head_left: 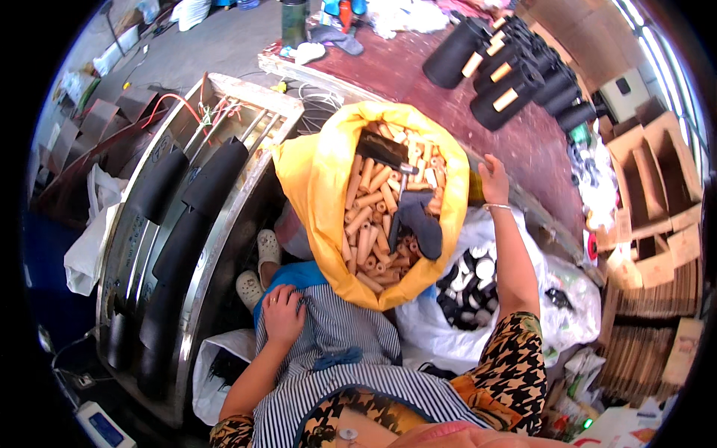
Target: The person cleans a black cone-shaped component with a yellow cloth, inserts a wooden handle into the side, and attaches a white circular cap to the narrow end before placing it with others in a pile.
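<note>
My left hand (284, 313) lies on my striped apron (336, 317), fingers loosely spread and holding nothing. My right hand (494, 181) reaches out beside the table's near edge, just right of a yellow bag (301, 175). Its fingers look apart with nothing plainly in them; a dark yellow patch beside them is too small to make out. The bag stands with its mouth rolled down, full of short tan tubes (365, 243) with holes through them. On top of the tubes rest a hammer (404, 179) and a dark grey glove or cloth (420, 224).
Black cylinders (497, 104) with pale labels stand on the red table (403, 82). At my left, black sleeves (179, 239) sit on metal rods in a long frame (193, 328). A white bag (418, 321) of black and white pieces lies at right, near cardboard boxes (646, 179).
</note>
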Motion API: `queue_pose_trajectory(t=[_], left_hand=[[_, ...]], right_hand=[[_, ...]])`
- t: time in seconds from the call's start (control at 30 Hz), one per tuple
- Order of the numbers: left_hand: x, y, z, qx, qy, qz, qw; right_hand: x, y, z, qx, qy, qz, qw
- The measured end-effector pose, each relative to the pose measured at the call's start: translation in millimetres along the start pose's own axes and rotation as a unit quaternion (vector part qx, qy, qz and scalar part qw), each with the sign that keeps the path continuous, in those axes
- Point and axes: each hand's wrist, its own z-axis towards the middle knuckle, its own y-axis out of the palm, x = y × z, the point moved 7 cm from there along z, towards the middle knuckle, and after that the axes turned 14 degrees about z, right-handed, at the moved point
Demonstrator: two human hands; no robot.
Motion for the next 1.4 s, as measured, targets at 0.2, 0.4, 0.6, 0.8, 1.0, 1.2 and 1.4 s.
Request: queue_pose_trajectory(t=[0.2, 0.4, 0.6, 0.8, 1.0, 1.2, 1.4], left_hand=[[0.0, 11.0, -8.9, 0.008, 0.028, 0.057, 0.998], [-6.5, -10.0, -30.7, 0.038, 0.036, 0.054, 0.997], [-17.9, -7.0, -42.3, 0.056, 0.068, 0.025, 0.996], [-17.1, 1.7, -37.8, 0.059, 0.100, 0.028, 0.993], [-18.6, -4.6, -46.5, 0.060, 0.094, 0.057, 0.992], [-27.6, 0.3, -46.1, 0.071, 0.093, 0.077, 0.990], [-32.4, 3.5, -40.8, 0.054, 0.092, 0.081, 0.991]], right_hand=[[-26.8, -68.3, -150.8, -0.001, -0.074, -0.103, 0.992], [-34.2, -151.1, -326.0, 0.086, 0.116, 0.040, 0.989], [5.9, -177.8, -535.9, 0.042, 0.390, 0.012, 0.920], [66.7, -113.8, -749.6, -0.198, 0.481, -0.104, 0.848], [63.0, -153.2, -841.6, -0.443, 0.578, -0.297, 0.618], [68.5, -233.2, -872.1, -0.296, 0.649, -0.365, 0.599], [-57.9, -145.1, -813.2, -0.631, 0.563, -0.180, 0.503]])
